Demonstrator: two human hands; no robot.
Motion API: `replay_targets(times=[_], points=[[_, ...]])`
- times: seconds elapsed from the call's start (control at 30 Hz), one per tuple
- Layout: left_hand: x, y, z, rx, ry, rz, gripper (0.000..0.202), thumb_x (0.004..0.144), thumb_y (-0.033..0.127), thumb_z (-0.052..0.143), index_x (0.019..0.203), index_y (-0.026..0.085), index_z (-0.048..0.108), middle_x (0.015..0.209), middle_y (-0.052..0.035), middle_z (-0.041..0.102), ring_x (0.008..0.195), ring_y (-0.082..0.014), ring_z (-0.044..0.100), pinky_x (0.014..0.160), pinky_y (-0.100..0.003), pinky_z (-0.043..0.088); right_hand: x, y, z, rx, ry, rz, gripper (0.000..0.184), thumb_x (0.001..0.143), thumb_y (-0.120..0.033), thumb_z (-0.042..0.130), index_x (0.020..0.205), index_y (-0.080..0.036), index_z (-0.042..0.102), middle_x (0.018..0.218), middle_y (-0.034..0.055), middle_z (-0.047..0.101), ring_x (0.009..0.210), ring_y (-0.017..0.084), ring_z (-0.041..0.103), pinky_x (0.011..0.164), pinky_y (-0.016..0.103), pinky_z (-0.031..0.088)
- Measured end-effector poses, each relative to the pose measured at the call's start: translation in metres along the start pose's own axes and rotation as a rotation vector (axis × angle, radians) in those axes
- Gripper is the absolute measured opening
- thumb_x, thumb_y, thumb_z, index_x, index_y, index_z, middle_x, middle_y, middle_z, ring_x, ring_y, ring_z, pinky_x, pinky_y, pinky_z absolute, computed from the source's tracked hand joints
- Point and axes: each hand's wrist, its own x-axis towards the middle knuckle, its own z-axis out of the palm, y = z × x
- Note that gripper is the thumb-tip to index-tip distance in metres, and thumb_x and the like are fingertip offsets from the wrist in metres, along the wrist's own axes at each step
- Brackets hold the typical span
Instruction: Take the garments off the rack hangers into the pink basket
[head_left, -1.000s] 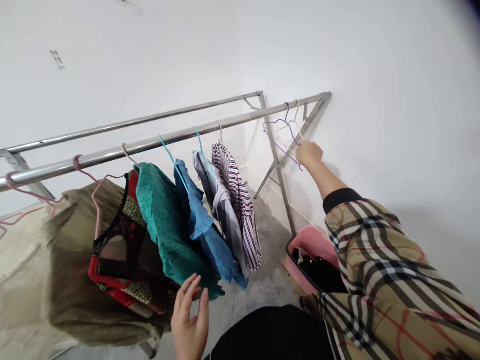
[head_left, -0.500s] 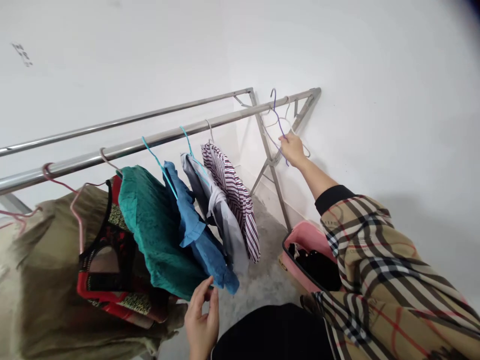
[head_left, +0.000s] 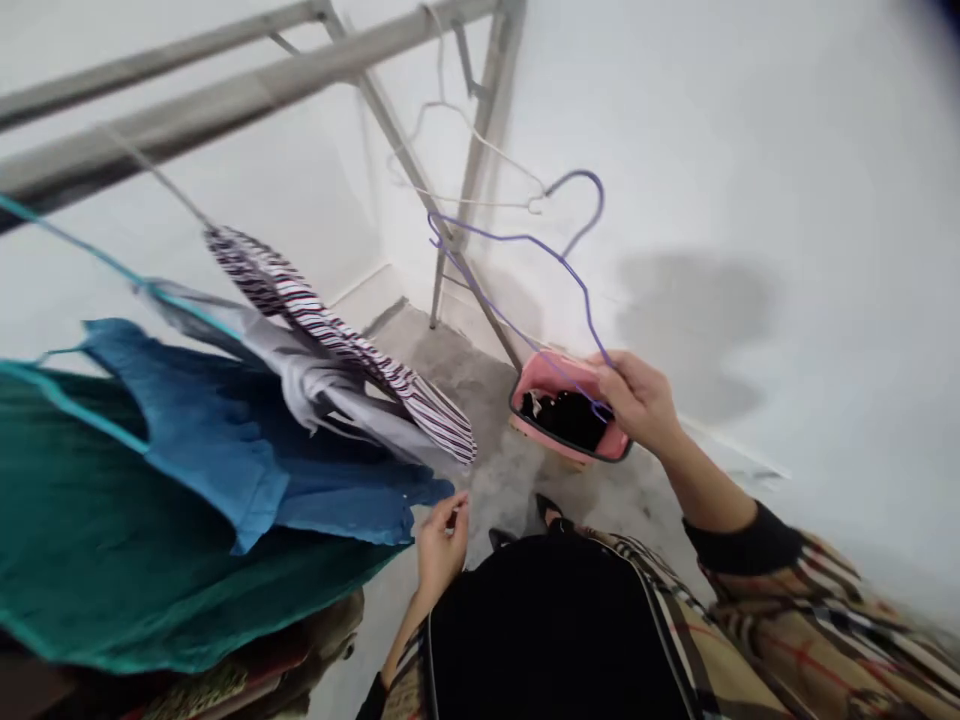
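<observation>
My right hand [head_left: 639, 398] is closed on the lower corner of a purple wire hanger [head_left: 525, 260], which is off the steel rail [head_left: 225, 95] and held in the air above a pink basket [head_left: 564, 370] of dark clothes. A white wire hanger [head_left: 465, 150] still hangs at the rail's far end. My left hand [head_left: 441, 545] is low by my waist, fingers curled loosely, beside the hem of the blue garment [head_left: 225, 440]. Nothing shows in it.
Along the rail hang a striped shirt [head_left: 337, 335], a grey garment [head_left: 315, 385] and a green one [head_left: 112, 560]. The rack's legs [head_left: 465, 270] stand on a concrete floor near the white wall corner. My own dark clothing fills the lower middle.
My right hand has lifted the purple hanger off the rail and brought it down towards the basket. The camera has tilted down and right. My left hand has dropped a little and curled.
</observation>
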Motion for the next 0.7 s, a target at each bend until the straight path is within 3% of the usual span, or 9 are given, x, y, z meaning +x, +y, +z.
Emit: replay_targets(times=[0.1,0.17,0.3,0.4,0.47,0.6,0.7], points=[[0.014,-0.009,0.035,0.063,-0.299,-0.025,0.031,0.088,0.031,0.049,0.105,0.017,0.072,0.1,-0.0091,0.075,0.083,-0.0173,0.069,0.076,-0.028,0.056,-0.072,0.029,-0.051,-0.044,0.107,0.201,0.027,0.093,-0.039,0.05,0.105,-0.02,0.065,0.057,-0.0045,0.05,0.045,0.009,0.042,0.045,0.023,0.035],[0.025,-0.01,0.061,0.103,-0.472,-0.036,0.032,0.088,0.029,0.048,0.108,0.018,0.071,0.1,-0.0071,0.075,0.078,-0.0155,0.068,0.075,-0.027,0.054,-0.114,0.046,-0.081,-0.195,0.209,0.269,0.025,0.089,-0.039,0.056,0.101,-0.02,0.067,0.054,-0.0045,0.051,0.043,0.009,0.042,0.043,0.023,0.035],[0.057,-0.006,0.123,0.162,-0.684,-0.052,0.032,0.086,0.026,0.052,0.11,0.02,0.071,0.093,-0.0037,0.075,0.069,-0.0142,0.065,0.071,-0.026,0.053,-0.167,0.085,-0.109,-0.398,0.327,0.341,0.021,0.076,-0.04,0.071,0.081,-0.02,0.066,0.059,-0.0013,0.06,0.049,0.011,0.052,0.051,0.025,0.043],[0.091,-0.001,0.179,0.231,-0.768,-0.074,0.034,0.086,0.023,0.052,0.114,0.019,0.07,0.093,-0.0047,0.075,0.074,-0.0158,0.066,0.075,-0.028,0.052,-0.171,0.121,-0.104,-0.268,0.306,0.559,0.033,0.072,-0.043,0.073,0.093,-0.019,0.063,0.057,-0.0047,0.053,0.05,0.011,0.048,0.052,0.025,0.042],[0.117,0.001,0.22,0.283,-0.797,-0.097,0.036,0.087,0.022,0.052,0.12,0.02,0.067,0.097,-0.0058,0.074,0.082,-0.018,0.068,0.081,-0.03,0.052,-0.162,0.147,-0.098,-0.193,0.361,0.71,0.038,0.075,-0.047,0.069,0.098,-0.018,0.061,0.058,-0.0052,0.051,0.051,0.011,0.046,0.051,0.025,0.041],[0.166,-0.007,0.303,0.385,-0.824,-0.172,0.04,0.087,0.02,0.057,0.126,0.017,0.062,0.112,-0.0101,0.071,0.104,-0.0232,0.065,0.095,-0.036,0.048,-0.151,0.195,-0.098,-0.128,0.401,0.878,0.035,0.079,-0.053,0.062,0.083,-0.018,0.06,0.064,-0.0008,0.056,0.057,0.013,0.049,0.055,0.026,0.042],[0.198,-0.026,0.36,0.436,-0.813,-0.251,0.043,0.089,0.025,0.06,0.13,0.016,0.055,0.129,-0.0124,0.061,0.119,-0.0251,0.058,0.103,-0.044,0.044,-0.166,0.224,-0.111,-0.109,0.413,0.923,0.037,0.079,-0.054,0.062,0.073,-0.018,0.057,0.058,-0.0026,0.05,0.053,0.011,0.044,0.052,0.026,0.04]])
